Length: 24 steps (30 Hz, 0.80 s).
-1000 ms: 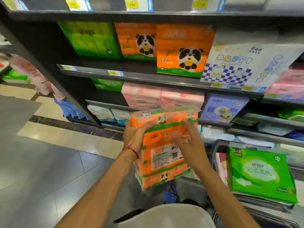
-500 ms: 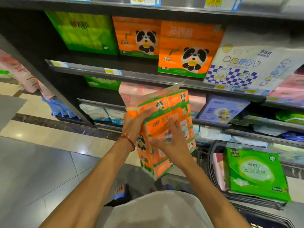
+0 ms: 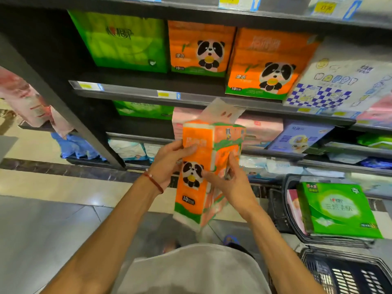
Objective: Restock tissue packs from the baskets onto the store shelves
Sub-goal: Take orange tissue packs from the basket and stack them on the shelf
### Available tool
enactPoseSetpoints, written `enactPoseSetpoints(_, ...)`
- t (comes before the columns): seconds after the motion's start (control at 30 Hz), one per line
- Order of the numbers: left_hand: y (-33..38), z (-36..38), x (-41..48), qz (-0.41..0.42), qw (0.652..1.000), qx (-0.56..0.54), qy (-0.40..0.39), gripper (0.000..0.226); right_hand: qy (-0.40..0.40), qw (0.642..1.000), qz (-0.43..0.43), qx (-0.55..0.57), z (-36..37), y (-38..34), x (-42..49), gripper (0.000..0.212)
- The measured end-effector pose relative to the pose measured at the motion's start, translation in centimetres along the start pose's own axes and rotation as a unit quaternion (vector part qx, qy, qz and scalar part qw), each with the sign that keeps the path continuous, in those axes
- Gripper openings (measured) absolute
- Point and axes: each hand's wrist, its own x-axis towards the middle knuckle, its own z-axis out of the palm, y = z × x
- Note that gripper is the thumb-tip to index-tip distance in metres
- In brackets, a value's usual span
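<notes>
- I had the orange panda tissue pack (image 3: 196, 166) up in the air in front of the shelves, standing on end with the panda face toward me and tilted a bit.
- My left hand (image 3: 167, 164) gripped its left edge, fingers curled onto the front. There was a red string bracelet (image 3: 153, 182) on that wrist.
- My right hand (image 3: 231, 183) held the right side, thumb pressed on the front next to the panda and the other fingers wrapped around the side.
- The pack's clear plastic flap (image 3: 220, 111) stuck up at the top, just reaching the shelf edge (image 3: 131, 91).
- On that shelf, above the pack, stood two matching orange panda packs (image 3: 201, 47) side by side, with a big green pack (image 3: 121, 39) to their left and a white pack with blue checks (image 3: 331, 85) to their right.
- Pink packs (image 3: 258, 130) sat on the shelf right behind the one I held.
- Off to my right was a dark basket (image 3: 280, 211) with a green tissue pack (image 3: 337, 209) lying on top, and another black basket (image 3: 347, 274) nearer to me.
</notes>
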Motion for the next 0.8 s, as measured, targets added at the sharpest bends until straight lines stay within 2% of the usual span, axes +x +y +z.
enactPoseSetpoints(0.07,1.1,-1.9,-0.4,0.020,0.999,0.025,-0.024,0.025,-0.027,0.998,0.009,0.060,1.4,-0.7,-0.5,0.066)
enactPoseSetpoints(0.2,2.8,-5.1,-1.7,0.049,0.996,0.046,-0.059,0.035,-0.024,0.995,0.020,0.098,3.7,-1.5,-0.9,0.065)
enactPoseSetpoints(0.33,1.8,-6.5,-2.2,0.062,0.997,0.040,-0.021,0.052,-0.054,0.993,0.016,0.106,4.9,-2.4,-0.5,0.063)
enactPoseSetpoints(0.4,0.8,-6.1,-2.2,0.021,0.999,-0.033,-0.031,0.067,-0.060,0.990,0.029,0.121,5.5,-3.0,0.0,0.063)
enactPoseSetpoints(0.5,0.4,-5.5,-3.1,-0.050,0.987,-0.144,-0.059,0.057,-0.087,0.990,0.064,0.094,6.5,-4.2,0.8,0.058)
enactPoseSetpoints(0.63,-0.3,-5.6,-3.2,-0.045,0.982,-0.175,-0.046,0.052,-0.101,0.990,0.095,0.034,8.0,-4.8,0.9,0.048)
enactPoseSetpoints(0.73,-0.6,-4.6,-2.9,-0.025,0.989,-0.142,-0.034,0.059,-0.065,0.992,0.098,0.049,8.8,-5.1,0.3,0.070)
enactPoseSetpoints(0.8,-0.4,-4.4,-2.9,-0.015,0.992,-0.122,-0.025,0.068,-0.033,0.996,0.081,0.017,9.1,-5.0,-0.3,0.082)
